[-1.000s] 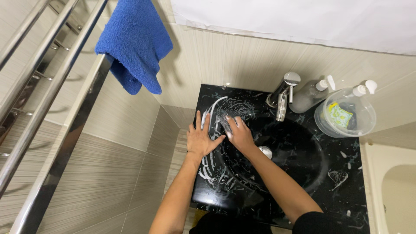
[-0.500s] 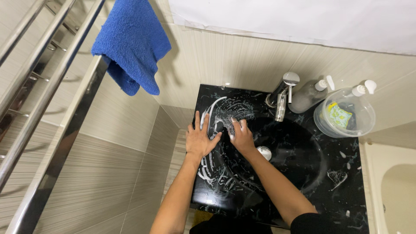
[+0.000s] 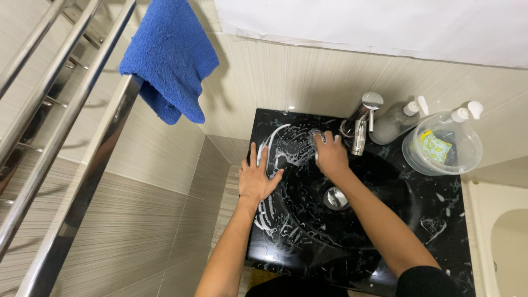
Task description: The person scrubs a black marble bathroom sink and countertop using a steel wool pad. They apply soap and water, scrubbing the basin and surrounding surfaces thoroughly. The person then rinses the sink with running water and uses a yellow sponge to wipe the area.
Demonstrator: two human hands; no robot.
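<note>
Below, my left hand [image 3: 257, 179] lies flat, fingers spread, on the soapy left rim of the black marbled sink [image 3: 440, 220]. My right hand [image 3: 330, 154] presses on the foam-streaked back rim beside the chrome tap [image 3: 360, 124], curled over something I cannot make out. Nearby, a blue towel [image 3: 170, 58] hangs on the rail.

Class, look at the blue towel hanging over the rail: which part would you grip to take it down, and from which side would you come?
Grip the blue towel by its lower hanging corner, probably coming from the sink side. The cloth drapes loosely over the steel rail with its free end dangling clear of the tiled wall, so fingers can close around it there.
</note>
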